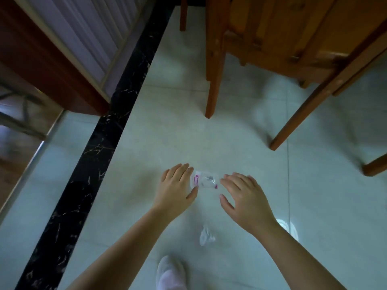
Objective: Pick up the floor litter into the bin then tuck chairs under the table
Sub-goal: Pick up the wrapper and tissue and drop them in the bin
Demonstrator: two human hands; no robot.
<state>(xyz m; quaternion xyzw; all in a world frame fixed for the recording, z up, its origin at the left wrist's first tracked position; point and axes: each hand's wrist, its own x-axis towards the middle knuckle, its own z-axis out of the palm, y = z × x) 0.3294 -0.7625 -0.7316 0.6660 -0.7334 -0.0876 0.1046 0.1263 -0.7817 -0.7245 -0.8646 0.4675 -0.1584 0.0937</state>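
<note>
A clear plastic wrapper [204, 181] with pink print lies on the pale tiled floor between my two hands. My left hand [178, 188] hovers at its left edge, fingers spread, fingertips close to or touching it. My right hand [244, 197] is just right of it, fingers apart and holding nothing. A small crumpled white scrap [206, 237] lies on the floor nearer to me, between my forearms. A wooden chair [282, 45] stands ahead on the right, its front legs reaching the floor beyond the wrapper. No bin is in view.
A black marble strip [100, 147] runs diagonally across the floor on the left. Beyond it is a dark wooden door frame [46, 63] with frosted panels. My white shoe [170, 275] is at the bottom. Another wooden leg [374, 166] pokes in at the right edge.
</note>
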